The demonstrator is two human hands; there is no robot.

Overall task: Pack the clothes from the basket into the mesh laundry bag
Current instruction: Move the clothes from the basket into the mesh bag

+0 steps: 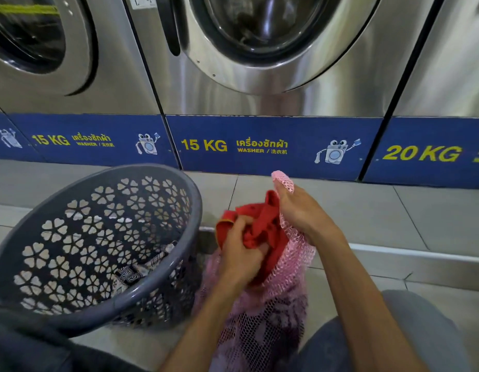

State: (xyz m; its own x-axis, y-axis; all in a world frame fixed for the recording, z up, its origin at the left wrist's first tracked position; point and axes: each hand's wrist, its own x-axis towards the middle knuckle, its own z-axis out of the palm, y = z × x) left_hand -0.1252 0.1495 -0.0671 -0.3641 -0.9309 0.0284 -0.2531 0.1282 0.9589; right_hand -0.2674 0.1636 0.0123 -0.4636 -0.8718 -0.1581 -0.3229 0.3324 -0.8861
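A pink mesh laundry bag [268,312] stands on the floor between my knees, with dark clothes showing through its lower part. My right hand [300,210] grips the bag's upper rim and holds the mouth up. My left hand [241,251] is closed on a bunched red garment [262,224], which sits in the bag's mouth. To the left, a grey plastic basket [163,285] with flower-shaped holes tilts toward me. A patterned black-and-white cloth [136,272] lies in its bottom.
A row of steel front-loading washers [260,76] with blue base panels [260,146] faces me, about a tile beyond the bag. The floor is pale tile with a raised step [421,259] on the right. My knees in grey trousers [421,331] flank the bag.
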